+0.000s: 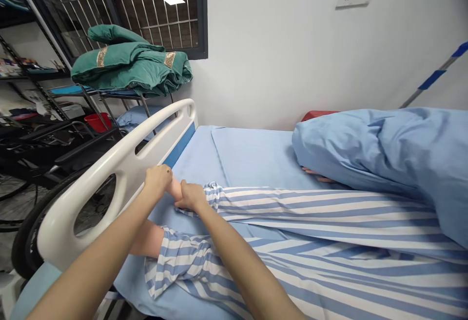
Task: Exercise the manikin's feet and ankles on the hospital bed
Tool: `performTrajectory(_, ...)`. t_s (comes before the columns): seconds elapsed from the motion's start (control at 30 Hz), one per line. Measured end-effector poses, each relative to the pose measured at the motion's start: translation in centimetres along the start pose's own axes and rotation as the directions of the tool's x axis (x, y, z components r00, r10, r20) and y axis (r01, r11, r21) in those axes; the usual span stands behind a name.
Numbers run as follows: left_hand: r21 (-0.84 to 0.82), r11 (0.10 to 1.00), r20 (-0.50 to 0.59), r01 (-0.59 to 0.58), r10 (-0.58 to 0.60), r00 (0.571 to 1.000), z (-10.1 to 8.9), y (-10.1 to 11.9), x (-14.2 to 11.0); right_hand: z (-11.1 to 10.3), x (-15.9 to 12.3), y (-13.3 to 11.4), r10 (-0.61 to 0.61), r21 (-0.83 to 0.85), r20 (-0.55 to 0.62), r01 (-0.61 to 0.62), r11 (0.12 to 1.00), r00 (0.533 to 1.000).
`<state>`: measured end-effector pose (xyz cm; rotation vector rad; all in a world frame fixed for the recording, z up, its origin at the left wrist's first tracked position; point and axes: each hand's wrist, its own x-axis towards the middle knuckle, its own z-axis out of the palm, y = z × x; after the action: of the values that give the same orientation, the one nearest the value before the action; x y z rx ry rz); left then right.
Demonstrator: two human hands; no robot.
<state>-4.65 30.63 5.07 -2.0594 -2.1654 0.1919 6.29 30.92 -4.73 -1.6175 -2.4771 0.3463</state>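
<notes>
Head view, both bare forearms reach in from the bottom of the frame to the centre, over the foot end of a hospital bed. The left hand is curled over the top of a bare ankle, and the right hand is closed around the same spot from the other side, right at the edge of a striped trouser cuff. Both look like they are grasping, not released, though the fingers are partly hidden, so exact finger placement can't be told. The ankle belongs to someone lying on the bed, legs running toward the right of the frame in blue-and-white striped pyjama trousers. As things lie, that ankle is bare and held just past its cuff, and a second bare shin shows lower left, next to the other cuff, near the white footboard. Nothing is tucked over either leg at this end. A blue quilt lies bunched at right on the blue bedsheet, with fingers showing under its edge. Upper left, a green quilted blanket sits on a metal rack, with a red bucket below it and a wheelchair wheel at lower left.
</notes>
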Motion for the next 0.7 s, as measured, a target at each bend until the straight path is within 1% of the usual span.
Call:
performTrajectory(0.1,0.057,0.998,-0.005,-0.038,0.038,0.999,0.5,1.4,1.3,0.2,0.2,0.1,-0.007,-0.006,-0.009,0.007,1.000,1.000)
performTrajectory(0.2,0.120,0.992,0.051,-0.026,0.020,0.999,1.1,2.8,2.2,0.4,0.4,0.1,-0.005,-0.013,-0.007,0.005,1.000,1.000)
performTrajectory(0.3,0.173,0.985,0.084,-0.020,0.005,0.996,1.6,3.4,2.9,0.5,0.5,0.2,-0.001,-0.021,0.007,0.001,1.000,1.000)
performTrajectory(0.4,0.130,0.991,0.016,-0.034,0.032,0.999,2.1,3.0,3.3,0.5,0.5,0.2,-0.010,-0.033,0.001,0.010,0.999,1.000)
performTrajectory(0.5,0.066,0.997,-0.059,-0.050,0.054,0.997,2.5,2.5,3.1,0.5,0.4,0.2,-0.021,-0.046,-0.006,0.020,0.999,1.000)
performTrajectory(0.57,0.025,0.999,-0.105,-0.025,0.027,0.994,2.7,2.3,2.7,0.5,0.3,0.2,-0.031,-0.045,-0.011,0.031,0.999,0.999)
performTrajectory(0.7,-0.030,0.997,-0.197,0.068,-0.072,0.978,2.7,1.9,1.5,0.4,0.1,0.1,-0.036,-0.042,-0.011,0.036,0.998,0.999)
